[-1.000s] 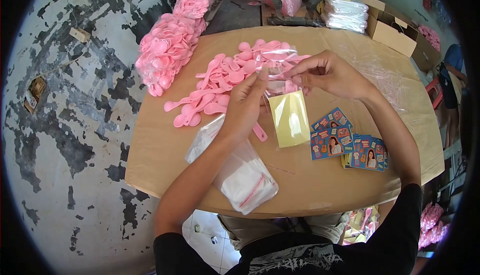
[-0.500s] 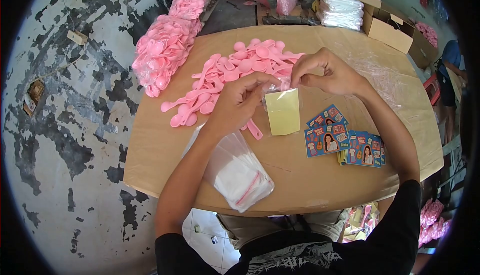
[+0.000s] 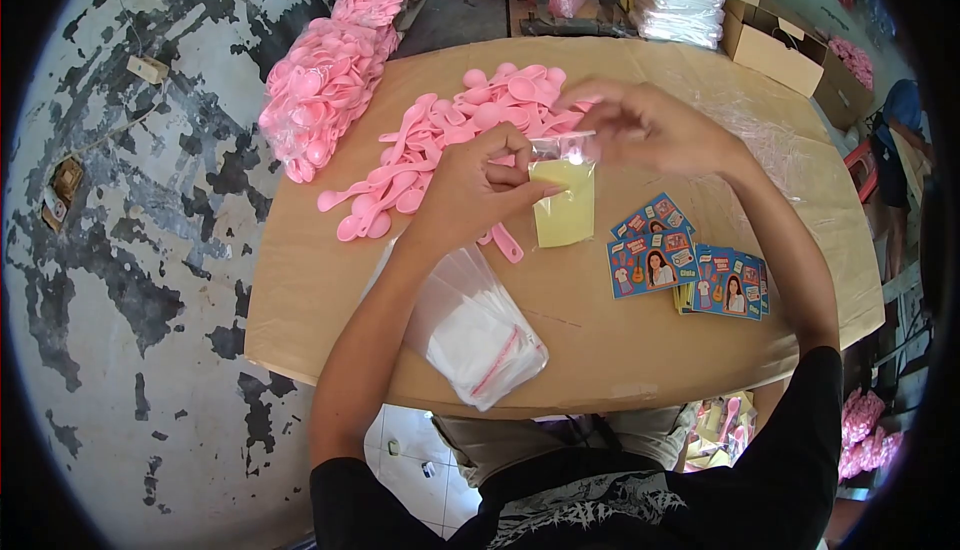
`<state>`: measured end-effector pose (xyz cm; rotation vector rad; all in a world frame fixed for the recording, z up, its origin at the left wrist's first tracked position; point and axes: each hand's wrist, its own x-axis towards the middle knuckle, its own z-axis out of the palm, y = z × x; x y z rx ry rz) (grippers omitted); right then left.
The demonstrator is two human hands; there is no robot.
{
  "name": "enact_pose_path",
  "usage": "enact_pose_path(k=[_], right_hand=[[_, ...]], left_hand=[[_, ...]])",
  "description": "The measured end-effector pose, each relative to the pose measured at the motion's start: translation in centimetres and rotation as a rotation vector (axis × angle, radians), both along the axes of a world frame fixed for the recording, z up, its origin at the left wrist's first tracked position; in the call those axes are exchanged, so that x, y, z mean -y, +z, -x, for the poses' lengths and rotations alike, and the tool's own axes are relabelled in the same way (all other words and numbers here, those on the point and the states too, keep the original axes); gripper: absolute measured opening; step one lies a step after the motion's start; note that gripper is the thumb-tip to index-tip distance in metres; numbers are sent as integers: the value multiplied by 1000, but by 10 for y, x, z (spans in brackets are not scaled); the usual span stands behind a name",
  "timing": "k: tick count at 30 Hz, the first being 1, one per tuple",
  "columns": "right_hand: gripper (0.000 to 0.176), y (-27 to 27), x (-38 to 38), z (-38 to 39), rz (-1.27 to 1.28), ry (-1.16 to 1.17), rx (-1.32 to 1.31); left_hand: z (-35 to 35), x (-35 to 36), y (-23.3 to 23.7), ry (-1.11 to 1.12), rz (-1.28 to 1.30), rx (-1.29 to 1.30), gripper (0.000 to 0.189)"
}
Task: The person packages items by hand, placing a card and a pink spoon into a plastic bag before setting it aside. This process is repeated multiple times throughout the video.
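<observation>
My left hand (image 3: pixel 488 175) pinches a small clear plastic bag (image 3: pixel 560 150) at its upper left side, the thumb lying over its front. Inside the bag sits a plain yellow card (image 3: pixel 566 212). To the right of the bag's top, my right hand (image 3: pixel 645 128) is lifted and blurred by motion, so I cannot tell what its fingers hold. Behind both hands spreads a loose heap of pink plastic spoons (image 3: pixel 470 122). A stack of clear empty bags (image 3: pixel 478 335) lies below my left forearm. Blue printed cards (image 3: pixel 652 264) rest in overlapping piles to the right.
Bulging bags of pink spoons (image 3: pixel 325 85) stand at the table's left back edge. Thin clear plastic scraps (image 3: pixel 765 155) litter the brown table (image 3: pixel 590 355) on the right. Behind are packed plastic bags (image 3: pixel 678 8) and a cardboard box (image 3: pixel 775 55). Another person (image 3: pixel 900 130) is at far right.
My right hand has come away from the bag's top and moved slightly up and right. My left thumb now lies across the bag's front, over the yellow card.
</observation>
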<state>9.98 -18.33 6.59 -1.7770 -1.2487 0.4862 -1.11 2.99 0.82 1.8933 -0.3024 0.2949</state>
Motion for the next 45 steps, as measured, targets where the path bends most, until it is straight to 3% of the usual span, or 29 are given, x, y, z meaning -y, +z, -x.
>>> enact_pose_path(k=[3, 6, 8, 10, 12, 15, 17, 19, 21, 23, 25, 28, 31, 34, 35, 38, 45], right_hand=[[24, 4, -3, 9, 87, 65, 194], [27, 40, 27, 19, 54, -58, 164], [26, 63, 68, 28, 151, 114, 218], [24, 87, 103, 39, 606, 332, 117], [23, 88, 124, 56, 802, 396, 279], [23, 68, 112, 92, 675, 127, 611], [22, 45, 74, 110, 460, 101, 627], [29, 14, 29, 117, 298, 132, 467], [38, -5, -10, 121, 287, 151, 547], [36, -18, -39, 121, 476, 183, 677], [34, -33, -49, 116, 445, 196, 622], [32, -35, -53, 107, 457, 229, 499], [29, -28, -52, 106, 519, 230, 310], [22, -33, -44, 100, 402, 221, 221], [20, -35, -42, 97, 328, 223, 211], [20, -26, -38, 96, 475, 204, 401], [18, -15, -13, 83, 147, 112, 420]], left_hand=[[-4, -1, -2, -3, 162, 153, 20], [-5, -10, 10, 122, 354, 163, 38], [0, -18, 23, 253, 338, 171, 50], [2, -22, 27, 281, 431, 246, 46], [0, -28, 27, 315, 488, 332, 43], [5, -25, 35, 283, 413, 370, 46], [16, -24, 47, 200, 297, 299, 48], [36, -25, 61, 98, 160, 180, 50], [67, -20, 59, 61, -208, 316, 47], [113, -13, 69, 57, -460, 24, 28], [152, -14, 51, 130, -456, -318, 13], [184, -11, -6, 405, -614, -51, 14], [196, 10, -28, 529, -489, 47, 19], [194, 14, -49, 573, -564, 250, 22], [193, 13, -53, 554, -585, 257, 22], [192, 10, -58, 514, -635, 274, 22], [197, 13, -51, 500, -722, 260, 19]])
